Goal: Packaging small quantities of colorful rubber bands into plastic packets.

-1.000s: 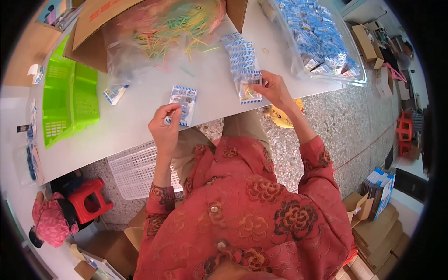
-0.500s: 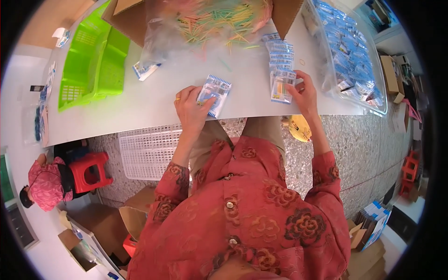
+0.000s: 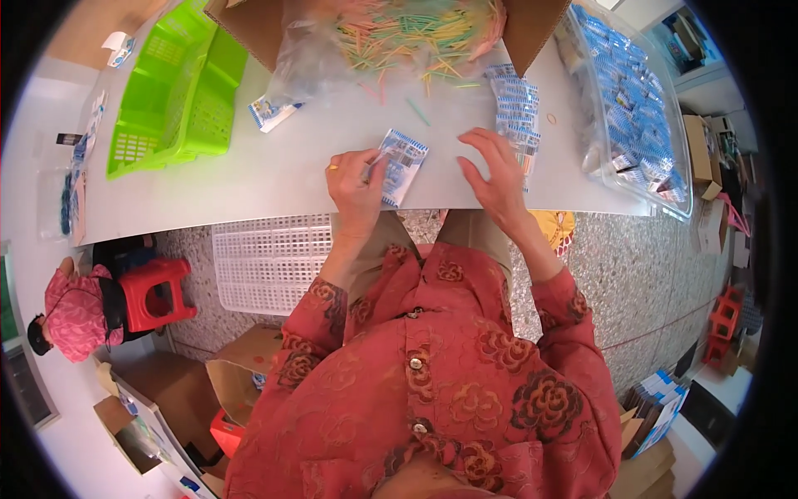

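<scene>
My left hand (image 3: 356, 193) grips the left edge of a blue-and-white packet (image 3: 407, 170) between thumb and fingers; it lies slanted near the table's front edge. Whether more packets are stacked under it I cannot tell. To its right, my right hand (image 3: 499, 179) is over the table, empty, with thumb and fingers apart. Just beyond it runs an overlapping row of similar packets (image 3: 517, 108), its near end partly hidden by that hand. Another packet (image 3: 273, 113) lies on the table farther left.
A cardboard box (image 3: 532, 33) at the far side holds a clear bag of thin coloured sticks (image 3: 407, 37); a few lie loose. A green basket (image 3: 195, 112) stands left, a clear tub of packets (image 3: 636, 108) right. A rubber band (image 3: 551, 119) lies near the row.
My right hand has left the packet row and moved left toward the packet in my left hand, fingers spreading. My left hand keeps its grip. The whole view has shifted slightly.
</scene>
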`<state>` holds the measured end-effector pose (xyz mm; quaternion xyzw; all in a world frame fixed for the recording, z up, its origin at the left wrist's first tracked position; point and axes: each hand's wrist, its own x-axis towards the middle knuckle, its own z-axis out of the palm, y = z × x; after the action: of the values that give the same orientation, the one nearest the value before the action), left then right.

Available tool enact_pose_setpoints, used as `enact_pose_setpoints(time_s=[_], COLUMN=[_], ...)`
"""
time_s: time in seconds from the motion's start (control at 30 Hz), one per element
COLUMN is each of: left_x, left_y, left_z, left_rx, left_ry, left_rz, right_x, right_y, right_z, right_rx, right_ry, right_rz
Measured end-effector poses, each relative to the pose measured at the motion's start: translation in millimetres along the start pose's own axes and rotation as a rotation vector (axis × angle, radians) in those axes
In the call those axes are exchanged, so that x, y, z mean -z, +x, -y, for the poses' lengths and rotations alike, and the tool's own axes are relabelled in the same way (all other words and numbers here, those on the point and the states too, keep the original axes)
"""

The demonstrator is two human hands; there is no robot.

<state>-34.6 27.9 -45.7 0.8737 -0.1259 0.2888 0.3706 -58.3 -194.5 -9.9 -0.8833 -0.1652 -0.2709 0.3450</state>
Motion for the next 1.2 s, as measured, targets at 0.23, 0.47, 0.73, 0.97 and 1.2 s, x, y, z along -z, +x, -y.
enact_pose_setpoints(time_s=[0.23, 0.47, 0.73, 0.97, 1.2], left_x=[9.3, 15.9, 20.5, 16.5, 4.8], left_y=[7.2, 10.1, 15.4, 20.3, 21.7], left_z=[-2.3, 2.9, -0.4, -5.1, 4.7], left_rx=[0.251, 0.543, 0.379, 0.484, 0.455], left_ry=[-0.468, -0.661, -0.537, -0.579, -0.377], left_rz=[0.077, 0.275, 0.317, 0.395, 0.310], right_x=[-38.7, -49.0, -43.1, -32.2, -23.1], right_y=[35.6, 43.4, 43.7, 41.9, 26.4], right_z=[2.9, 4.8, 8.9, 10.7, -0.3], right_rx=[-0.179, -0.183, -0.132, -0.204, -0.385], right_ry=[0.335, 0.433, 0.396, 0.420, 0.423], right_rz=[0.174, 0.334, 0.304, 0.366, 0.276])
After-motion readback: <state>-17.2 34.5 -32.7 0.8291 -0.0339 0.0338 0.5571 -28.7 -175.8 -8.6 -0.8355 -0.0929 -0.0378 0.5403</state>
